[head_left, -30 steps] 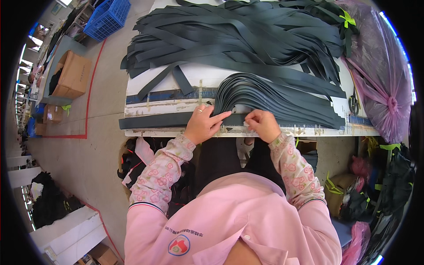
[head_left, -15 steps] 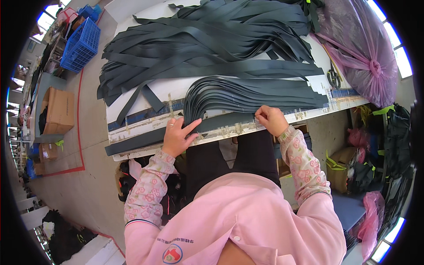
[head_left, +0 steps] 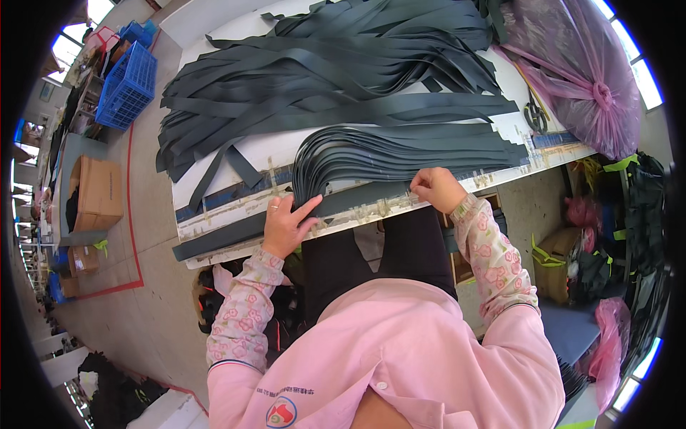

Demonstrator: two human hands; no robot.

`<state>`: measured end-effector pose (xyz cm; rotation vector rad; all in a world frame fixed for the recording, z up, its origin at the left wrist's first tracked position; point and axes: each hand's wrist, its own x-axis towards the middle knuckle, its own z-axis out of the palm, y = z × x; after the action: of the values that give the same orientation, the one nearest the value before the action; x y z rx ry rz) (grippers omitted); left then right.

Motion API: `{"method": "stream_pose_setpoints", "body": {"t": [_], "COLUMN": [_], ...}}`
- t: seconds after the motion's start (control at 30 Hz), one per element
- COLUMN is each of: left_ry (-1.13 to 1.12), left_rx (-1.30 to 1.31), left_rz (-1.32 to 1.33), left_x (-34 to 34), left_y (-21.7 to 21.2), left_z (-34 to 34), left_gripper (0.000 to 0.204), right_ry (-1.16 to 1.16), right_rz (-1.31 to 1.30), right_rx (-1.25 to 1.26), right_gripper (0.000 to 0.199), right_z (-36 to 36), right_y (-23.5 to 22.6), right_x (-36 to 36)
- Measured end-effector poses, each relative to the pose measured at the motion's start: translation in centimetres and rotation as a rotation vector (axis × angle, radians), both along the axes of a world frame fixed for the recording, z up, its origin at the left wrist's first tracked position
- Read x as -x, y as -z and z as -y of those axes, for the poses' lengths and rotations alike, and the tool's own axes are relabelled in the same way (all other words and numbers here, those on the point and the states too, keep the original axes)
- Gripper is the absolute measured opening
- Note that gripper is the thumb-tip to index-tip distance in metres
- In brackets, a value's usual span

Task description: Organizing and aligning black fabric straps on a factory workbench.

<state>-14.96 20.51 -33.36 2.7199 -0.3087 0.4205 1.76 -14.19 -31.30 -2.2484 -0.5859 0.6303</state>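
Note:
A long dark grey-green strip (head_left: 221, 239) lies along the table's front edge and runs under my left hand toward my right. My left hand (head_left: 287, 225) rests on it with thumb and fingers apart, fingertips beside the bent end of a neat bundle of stacked strips (head_left: 400, 152). That bundle curves down at its left end and stretches flat to the right. Further right, my right hand (head_left: 439, 190) has thumb and fingers pinched together on the front strip, at the bundle's near edge. The exact hold under the fingertips is partly hidden.
A large loose heap of similar strips (head_left: 321, 64) covers the back of the white table (head_left: 275, 146). Black-handled scissors (head_left: 534, 116) lie at the right, near a big pink plastic bag (head_left: 586, 79). Blue crates (head_left: 127, 86) and a cardboard box (head_left: 98, 193) stand off to the left.
The whole view has shifted slightly. Both hands keep nearly the same places and poses on the strip, and the bundle lies as before.

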Motion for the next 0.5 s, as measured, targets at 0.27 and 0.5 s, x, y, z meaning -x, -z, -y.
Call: {"method": "stream_pose_setpoints", "body": {"t": [0.27, 0.5], "left_ry": [0.060, 0.210], "left_rx": [-0.047, 0.336], "left_rz": [0.043, -0.267], "left_x": [-1.3, -5.5], "left_y": [-0.9, -7.8], "left_z": [0.6, -1.9], "left_gripper": [0.056, 0.051], "right_ry": [0.088, 0.034], "right_rz": [-0.423, 0.172], "right_rx": [-0.337, -0.056], "right_gripper": [0.013, 0.024], "right_z": [-2.7, -7.9], "right_y": [0.5, 1.1], "right_x": [4.3, 5.8]}}
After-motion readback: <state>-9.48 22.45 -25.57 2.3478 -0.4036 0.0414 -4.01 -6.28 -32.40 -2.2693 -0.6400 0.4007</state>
